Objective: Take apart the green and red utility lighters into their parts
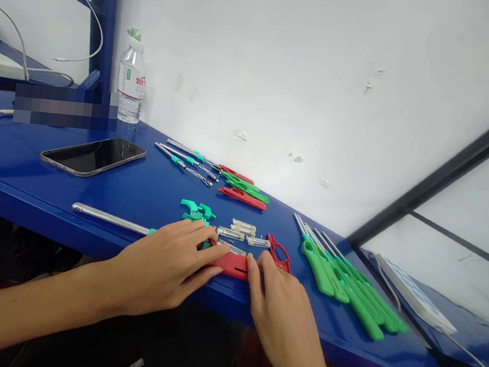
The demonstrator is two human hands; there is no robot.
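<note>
At the table's front edge lies a red lighter casing half (235,265). My left hand (171,266) grips its left part between thumb and fingers. On its right end, my right hand (281,296) has its fingers closed, partly hiding it. A clear fuel tank (232,248) shows along the casing. Running left from my left hand is a metal lighter tube (111,217) with a teal collar; its right end is hidden. Just beyond are loose clear fuel tanks (243,228), teal trigger pieces (196,210) and another red casing part (280,253).
Green lighters (347,286) with metal tubes lie to the right, near a white power strip (415,292). Further back are wired metal tubes (181,163) and red and green casing halves (243,198). A phone (93,157) and water bottle (131,83) are at left.
</note>
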